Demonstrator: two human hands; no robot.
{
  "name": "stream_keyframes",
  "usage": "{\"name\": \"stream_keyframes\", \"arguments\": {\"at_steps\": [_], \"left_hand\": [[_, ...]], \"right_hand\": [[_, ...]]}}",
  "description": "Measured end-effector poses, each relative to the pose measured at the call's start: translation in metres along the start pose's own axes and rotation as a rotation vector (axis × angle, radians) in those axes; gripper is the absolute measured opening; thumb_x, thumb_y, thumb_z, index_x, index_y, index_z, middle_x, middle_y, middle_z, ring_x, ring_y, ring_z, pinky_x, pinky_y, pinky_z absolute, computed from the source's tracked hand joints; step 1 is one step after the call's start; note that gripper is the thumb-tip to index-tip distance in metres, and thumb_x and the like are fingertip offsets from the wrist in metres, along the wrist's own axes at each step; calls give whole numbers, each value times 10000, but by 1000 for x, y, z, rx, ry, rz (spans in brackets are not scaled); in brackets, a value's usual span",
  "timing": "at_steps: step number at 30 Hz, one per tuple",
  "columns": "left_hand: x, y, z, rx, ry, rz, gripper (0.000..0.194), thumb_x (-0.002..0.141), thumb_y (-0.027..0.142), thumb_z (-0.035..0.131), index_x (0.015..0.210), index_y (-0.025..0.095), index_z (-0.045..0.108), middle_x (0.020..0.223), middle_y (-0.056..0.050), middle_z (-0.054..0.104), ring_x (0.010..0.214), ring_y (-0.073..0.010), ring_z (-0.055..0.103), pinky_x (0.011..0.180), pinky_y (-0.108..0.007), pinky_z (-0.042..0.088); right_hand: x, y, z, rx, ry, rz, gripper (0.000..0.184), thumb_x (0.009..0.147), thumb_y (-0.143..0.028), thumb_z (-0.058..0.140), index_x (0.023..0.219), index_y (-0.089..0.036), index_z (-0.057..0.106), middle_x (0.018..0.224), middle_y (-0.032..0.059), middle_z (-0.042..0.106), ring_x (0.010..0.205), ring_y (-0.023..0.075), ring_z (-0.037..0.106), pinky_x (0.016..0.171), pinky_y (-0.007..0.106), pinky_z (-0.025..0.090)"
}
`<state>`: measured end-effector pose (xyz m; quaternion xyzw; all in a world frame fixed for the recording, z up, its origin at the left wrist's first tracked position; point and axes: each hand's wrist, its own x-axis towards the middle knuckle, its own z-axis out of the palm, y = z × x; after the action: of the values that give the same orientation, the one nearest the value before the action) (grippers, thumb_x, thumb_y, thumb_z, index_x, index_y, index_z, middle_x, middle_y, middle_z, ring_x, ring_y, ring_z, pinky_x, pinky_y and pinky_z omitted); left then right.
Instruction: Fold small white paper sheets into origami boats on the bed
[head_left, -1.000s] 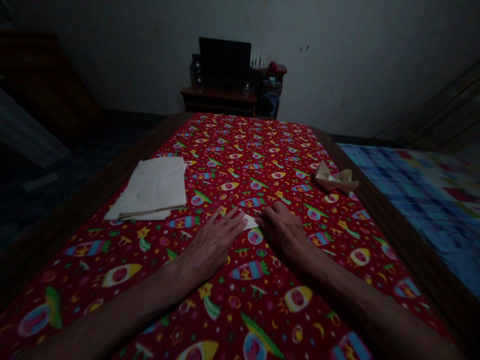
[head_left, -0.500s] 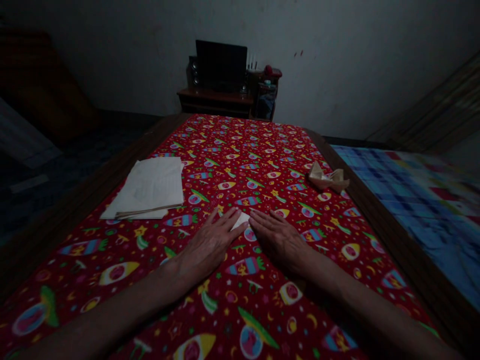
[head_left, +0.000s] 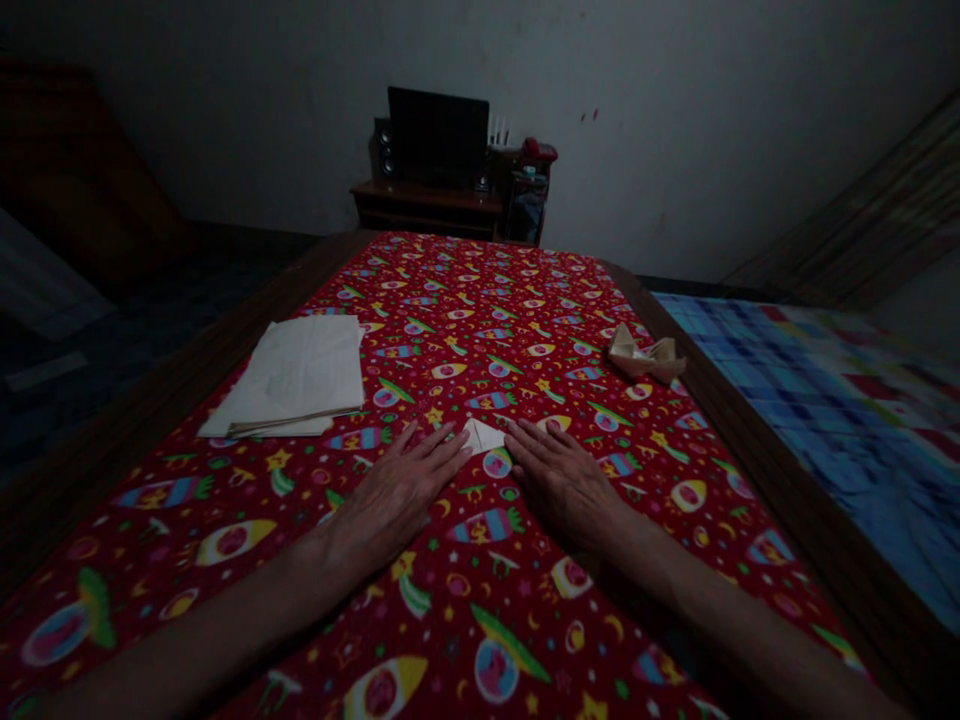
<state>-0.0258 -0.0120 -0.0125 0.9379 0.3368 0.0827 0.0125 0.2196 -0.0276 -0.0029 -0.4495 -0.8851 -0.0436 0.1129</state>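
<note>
A small folded piece of white paper [head_left: 484, 437] lies flat on the red patterned cloth [head_left: 480, 330], between my two hands. At its left side my left hand [head_left: 401, 488] rests palm down, fingers stretched out, with the fingertips at the paper's edge. My right hand [head_left: 559, 475] lies flat on the other side, its fingertips touching or just beside the paper's right corner. Neither hand grips anything. Creases show on the paper's upper face; parts of its edges are hidden under the fingertips.
A stack of paper sheets [head_left: 292, 370] lies on the left of the cloth. A folded brownish paper shape [head_left: 646, 355] stands near the right edge. Beyond the table are a dark monitor [head_left: 438, 135] on a wooden stand [head_left: 427, 200] and a blue checked sheet [head_left: 795, 430] at right.
My left hand has slid left and slightly down off the folded paper, so more of it shows. My right hand stays flat at its right end. The view has shifted slightly.
</note>
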Motion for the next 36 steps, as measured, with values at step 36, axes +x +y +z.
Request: {"name": "stream_keyframes", "arguments": {"at_steps": [36], "left_hand": [[58, 3, -4, -559, 328, -282, 173, 854, 275, 493, 889, 167, 624, 816, -26, 656, 733, -153, 623, 676, -263, 509]], "right_hand": [[29, 12, 29, 393, 266, 16, 206, 922, -195, 425, 1049, -166, 585, 866, 54, 666, 730, 125, 602, 647, 212, 419]]}}
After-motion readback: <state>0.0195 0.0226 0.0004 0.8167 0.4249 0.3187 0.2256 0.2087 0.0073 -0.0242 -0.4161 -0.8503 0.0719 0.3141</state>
